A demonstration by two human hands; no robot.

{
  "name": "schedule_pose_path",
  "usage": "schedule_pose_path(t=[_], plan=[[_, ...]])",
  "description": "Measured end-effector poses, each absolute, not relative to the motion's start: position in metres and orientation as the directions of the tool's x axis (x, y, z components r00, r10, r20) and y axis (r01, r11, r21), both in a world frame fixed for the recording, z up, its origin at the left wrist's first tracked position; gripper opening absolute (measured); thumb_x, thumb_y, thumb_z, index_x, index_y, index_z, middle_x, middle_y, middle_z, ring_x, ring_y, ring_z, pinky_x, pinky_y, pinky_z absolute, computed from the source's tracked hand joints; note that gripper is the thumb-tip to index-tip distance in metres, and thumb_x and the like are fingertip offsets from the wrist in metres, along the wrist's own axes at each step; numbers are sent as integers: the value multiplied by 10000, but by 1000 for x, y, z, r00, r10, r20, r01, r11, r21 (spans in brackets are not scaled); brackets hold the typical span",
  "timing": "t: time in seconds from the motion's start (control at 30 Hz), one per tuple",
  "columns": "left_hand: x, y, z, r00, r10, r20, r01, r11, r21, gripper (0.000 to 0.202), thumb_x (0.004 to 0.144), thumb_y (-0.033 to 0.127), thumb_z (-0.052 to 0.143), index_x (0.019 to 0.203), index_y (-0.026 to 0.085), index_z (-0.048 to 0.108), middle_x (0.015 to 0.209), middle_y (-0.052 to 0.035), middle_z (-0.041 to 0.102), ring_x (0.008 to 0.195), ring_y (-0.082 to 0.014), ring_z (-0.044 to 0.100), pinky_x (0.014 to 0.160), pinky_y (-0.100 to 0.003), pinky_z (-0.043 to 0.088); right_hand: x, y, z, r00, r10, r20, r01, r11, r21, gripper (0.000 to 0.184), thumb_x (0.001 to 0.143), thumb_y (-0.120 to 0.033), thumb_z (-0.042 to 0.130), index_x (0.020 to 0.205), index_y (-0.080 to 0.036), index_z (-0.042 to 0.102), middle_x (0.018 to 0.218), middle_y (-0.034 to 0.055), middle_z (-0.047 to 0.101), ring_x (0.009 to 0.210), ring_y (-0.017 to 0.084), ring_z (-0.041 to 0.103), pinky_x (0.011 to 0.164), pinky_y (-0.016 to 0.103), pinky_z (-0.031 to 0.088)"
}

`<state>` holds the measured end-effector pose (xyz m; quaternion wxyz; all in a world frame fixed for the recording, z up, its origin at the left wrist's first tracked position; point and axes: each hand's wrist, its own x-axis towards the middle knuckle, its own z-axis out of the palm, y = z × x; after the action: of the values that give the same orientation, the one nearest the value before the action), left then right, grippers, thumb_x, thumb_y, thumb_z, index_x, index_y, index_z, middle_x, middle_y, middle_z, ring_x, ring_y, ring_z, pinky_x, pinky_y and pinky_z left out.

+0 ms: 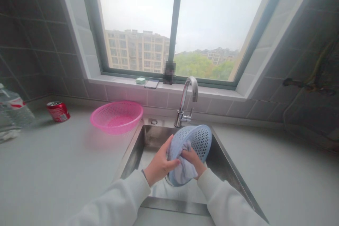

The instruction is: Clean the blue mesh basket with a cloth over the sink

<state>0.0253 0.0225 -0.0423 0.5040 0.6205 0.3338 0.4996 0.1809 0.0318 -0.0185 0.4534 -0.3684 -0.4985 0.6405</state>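
Note:
Over the steel sink [156, 203] a light blue plastic colander [202, 139] is held up, tilted with its hollow facing right and toward me. My left hand [160, 164] grips its left rim, thumb on the inside and fingers behind the wall. Inside the colander, my right hand [194, 160] is closed on a pale lavender cloth [185, 169], which touches the inner wall and hangs below the fingers. Some of the right fingertips are hidden in the cloth's folds. Behind the colander stands the chrome faucet [181, 109].
A pink plastic basket [116, 130] sits on the counter left of the sink. Farther left are a red drink can [58, 111] and a clear plastic bottle [14, 109]. A green soap-like block [140, 81] and a phone [152, 84] lie on the windowsill.

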Motion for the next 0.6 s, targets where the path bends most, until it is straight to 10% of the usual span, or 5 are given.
schedule_pose_path(t=[0.23, 0.47, 0.6], plan=[[17, 28, -50, 229, 935, 272, -95, -256, 962, 1098, 669, 641, 777, 1518, 119, 317, 1485, -195, 481, 1353, -379, 470, 1187, -511, 300, 187, 38, -37, -467, 884, 30, 471, 277, -837, 262, 623, -146, 592, 860, -168, 702, 890, 59, 738, 889, 255, 648, 911, 420, 477], [21, 22, -44, 241, 924, 298, -42, -296, 954, 1029, 704, 614, 756, 1520, 156, 331, 1544, -157, 418, 1413, -373, 396, 1204, -492, 282, 176, 25, -17, -293, 955, -46, -273, -130, -953, 395, 656, -260, 668, 1043, -182, 659, 932, 44, 733, 878, 243, 691, 906, 432, 522], [22, 23, -47, 218, 931, 293, -80, -282, 956, 1018, 708, 611, 751, 1513, 142, 341, 1529, -166, 437, 1396, -374, 420, 1193, -498, 299, 176, 31, -21, -342, 940, 14, -22, 7, -1000, 349, 631, -225, 695, 976, -175, 687, 896, 43, 734, 913, 254, 683, 934, 421, 502]])
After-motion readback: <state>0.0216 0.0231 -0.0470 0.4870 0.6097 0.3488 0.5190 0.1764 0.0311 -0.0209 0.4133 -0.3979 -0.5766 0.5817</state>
